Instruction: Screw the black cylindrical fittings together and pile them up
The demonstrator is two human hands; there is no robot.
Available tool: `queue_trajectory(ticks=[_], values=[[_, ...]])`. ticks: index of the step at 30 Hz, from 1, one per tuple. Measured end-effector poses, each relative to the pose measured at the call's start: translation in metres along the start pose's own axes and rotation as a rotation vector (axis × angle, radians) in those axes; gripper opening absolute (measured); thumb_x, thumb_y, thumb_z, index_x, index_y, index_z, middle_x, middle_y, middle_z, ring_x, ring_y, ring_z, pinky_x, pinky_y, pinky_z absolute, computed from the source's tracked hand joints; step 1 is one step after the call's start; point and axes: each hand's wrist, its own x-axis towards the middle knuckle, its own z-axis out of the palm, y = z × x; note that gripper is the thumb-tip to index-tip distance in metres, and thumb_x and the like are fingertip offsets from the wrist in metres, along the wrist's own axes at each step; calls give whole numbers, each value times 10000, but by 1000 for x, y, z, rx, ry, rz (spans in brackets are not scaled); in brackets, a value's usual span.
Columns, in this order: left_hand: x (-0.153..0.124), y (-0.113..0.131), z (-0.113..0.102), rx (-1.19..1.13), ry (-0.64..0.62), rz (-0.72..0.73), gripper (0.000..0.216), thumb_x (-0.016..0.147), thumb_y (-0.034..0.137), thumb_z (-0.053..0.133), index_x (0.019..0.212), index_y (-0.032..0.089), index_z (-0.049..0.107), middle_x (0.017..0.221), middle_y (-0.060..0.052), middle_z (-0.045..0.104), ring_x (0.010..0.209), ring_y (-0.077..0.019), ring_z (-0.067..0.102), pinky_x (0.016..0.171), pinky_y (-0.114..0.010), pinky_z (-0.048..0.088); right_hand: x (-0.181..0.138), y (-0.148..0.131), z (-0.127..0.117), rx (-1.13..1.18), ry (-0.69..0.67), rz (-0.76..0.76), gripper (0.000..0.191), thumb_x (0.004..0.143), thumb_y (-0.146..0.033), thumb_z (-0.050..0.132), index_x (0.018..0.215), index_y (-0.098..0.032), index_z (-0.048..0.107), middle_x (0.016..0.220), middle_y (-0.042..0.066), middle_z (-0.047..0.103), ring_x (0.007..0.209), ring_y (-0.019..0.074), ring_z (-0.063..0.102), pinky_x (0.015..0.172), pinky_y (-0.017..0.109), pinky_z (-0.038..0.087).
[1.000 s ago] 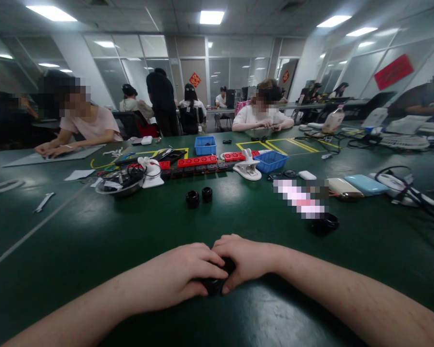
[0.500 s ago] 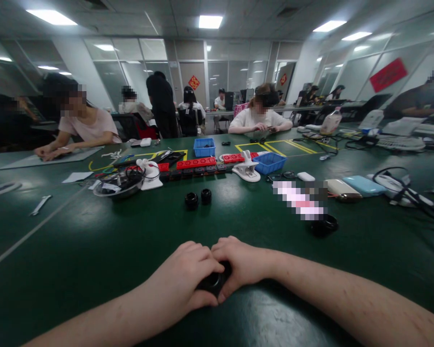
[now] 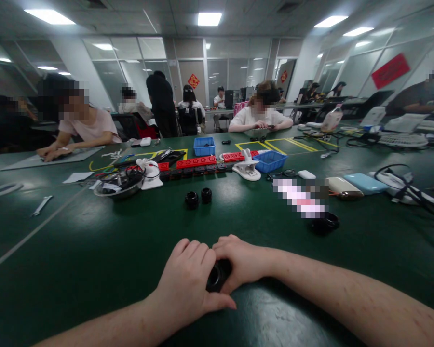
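Note:
Low in the middle of the view, a black part with a round opening (image 3: 214,277) is held between my two hands, close above or on the green table. My right hand (image 3: 241,260) is closed round its right side, with the thumb on the near side. My left hand (image 3: 186,275) wraps the left side, its fingers over the far edge and its thumb stretched rightward past the near edge. My fingers hide most of the part, so its full shape cannot be told. Beyond my hands stand two black ribbed round pieces (image 3: 198,196).
A black ring-like piece (image 3: 325,222) lies at the right. Farther back are red power strips (image 3: 196,163), a white clip (image 3: 247,168), blue bins (image 3: 204,146), and a bowl of parts (image 3: 117,189). A wrench (image 3: 42,205) lies left. Co-workers sit across the table.
My left hand has turned about the black part: its fingers have risen, and its thumb has swung out to the right. The right hand stays nearly in place.

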Motion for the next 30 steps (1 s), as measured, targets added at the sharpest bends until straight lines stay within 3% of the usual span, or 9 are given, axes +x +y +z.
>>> queue_trajectory(ticks=[2,4,6,8,10,13,19,24,30], values=[[-3,-5,-1,-81,10,32,815,579,824,432,915,105,619,900,-138,618,830,-319,564,817,-536,391,-1,0,-1,24,5,-7,487,518,-402,781,931,-204,616,814,-18,594,787,162,515,732,299,350],[-5,-10,-9,-182,-10,99,811,652,791,398,1111,139,545,1106,-136,563,1007,-329,511,946,-552,294,-1,0,-1,38,8,-11,523,542,-428,767,995,-224,602,847,-15,601,816,168,518,743,301,349],[-4,-16,-23,-287,-111,167,616,758,639,483,1184,193,491,1193,-108,512,1089,-299,463,971,-505,302,-1,0,-2,39,-1,-13,495,564,-428,757,989,-225,604,871,-12,605,836,173,519,743,297,347],[0,-20,-41,-395,-231,168,350,825,384,548,1141,235,522,1200,-69,509,1106,-250,454,930,-400,383,-1,-1,-3,35,-24,-10,429,579,-415,753,928,-208,614,875,-11,608,832,170,523,740,291,346],[4,-24,-55,-473,-349,192,310,829,193,538,1130,270,543,1209,-34,512,1119,-212,452,932,-341,393,0,-1,-4,38,-48,-1,397,573,-405,760,874,-193,611,856,-16,609,812,162,526,735,286,344],[9,-30,-63,-500,-481,229,401,829,80,497,1152,313,547,1280,8,474,1164,-187,426,979,-329,356,1,-1,-4,39,-57,21,406,548,-402,775,844,-185,602,825,-18,602,805,163,524,730,283,345],[10,-34,-52,-510,-553,241,446,840,59,506,1204,316,511,1244,30,526,1130,-160,452,966,-294,352,1,1,-3,24,-54,15,396,549,-420,770,795,-173,581,813,-8,582,820,168,509,740,286,343],[9,-28,-50,-494,-517,152,435,808,111,583,1187,313,514,1111,2,571,1003,-184,505,846,-302,409,1,0,-3,36,-58,15,408,554,-442,761,816,-185,584,815,-12,583,805,165,498,729,286,329],[8,-16,-45,-371,-434,16,347,714,178,697,1036,244,589,930,-11,588,868,-209,529,761,-343,408,1,0,-4,13,-63,6,386,569,-444,749,788,-179,575,790,-20,572,771,147,488,707,271,318]])
